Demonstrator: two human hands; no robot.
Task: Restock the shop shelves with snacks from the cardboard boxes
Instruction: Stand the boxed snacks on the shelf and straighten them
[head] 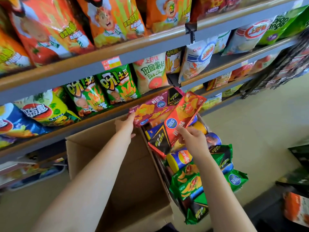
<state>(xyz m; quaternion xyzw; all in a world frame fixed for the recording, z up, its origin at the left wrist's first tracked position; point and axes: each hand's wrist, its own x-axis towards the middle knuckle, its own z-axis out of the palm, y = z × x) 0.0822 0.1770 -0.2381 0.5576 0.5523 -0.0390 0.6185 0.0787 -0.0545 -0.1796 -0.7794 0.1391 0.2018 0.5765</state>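
**Head view: two snack packs lifted from the box, shelving just ahead**

Head camera is looking down over both forearms toward an open brown cardboard box (127, 173) standing on the floor against the grey metal shelving with tan edging (150, 46).

The left hand (125, 125) is gripping the near end of a long magenta crisp pack (153, 109), fingers curled round its edge, and is holding it flat just under the lip of the shelf beyond its fingertips. The right hand (192, 141) is pinching the lower end of a long red crisp pack (184, 114), which is tilting up and away from that hand and overlapping the magenta one.

Directly below the right hand, the box's right side is showing a heap of stock waiting its turn: green crisp packs (192, 181), a blue and yellow crisp canister (180, 159) and dark triangular-printed packets (160, 139). The section under the left forearm is looking bare.

The shelves beyond both hands are already holding many bags, with a dark gap up and to the right of the red pack, beside a white potato chip bag (150, 74). Judging by the full heap, the restocking is looking well short of finished; both held packs are not yet shelved.
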